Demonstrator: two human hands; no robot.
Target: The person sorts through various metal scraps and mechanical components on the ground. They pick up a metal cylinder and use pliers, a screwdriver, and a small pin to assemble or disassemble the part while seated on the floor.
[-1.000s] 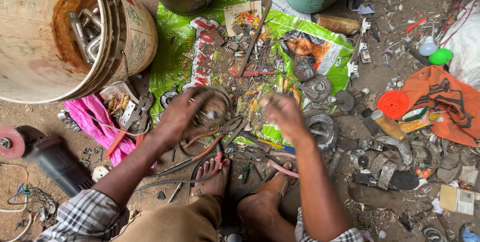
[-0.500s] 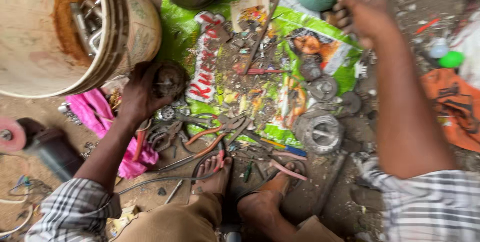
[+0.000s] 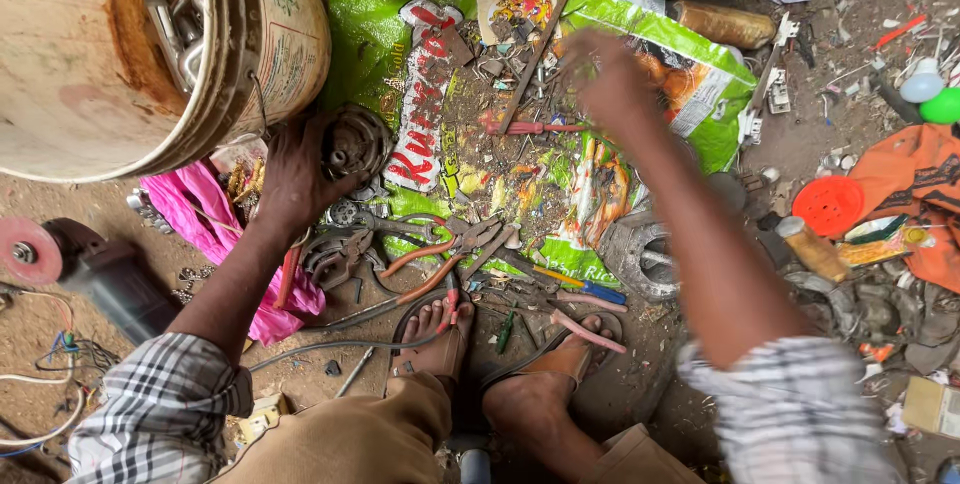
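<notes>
Our left hand (image 3: 295, 179) grips a round metal part (image 3: 352, 142) beside the bucket (image 3: 270, 54), our blurred right hand (image 3: 610, 79), grip unclear, reaches over scrap still littering the green sack (image 3: 400, 34).

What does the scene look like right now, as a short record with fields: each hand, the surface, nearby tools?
left hand: grips a round rusty metal part beside the tilted bucket
right hand: blurred, over small scrap on the green printed sack; contents cannot be told
surface: sack spread on dirt ground
tools: orange-handled pliers near the sandalled feet; red-handled screwdriver on the sack
left edge: angle grinder
</notes>
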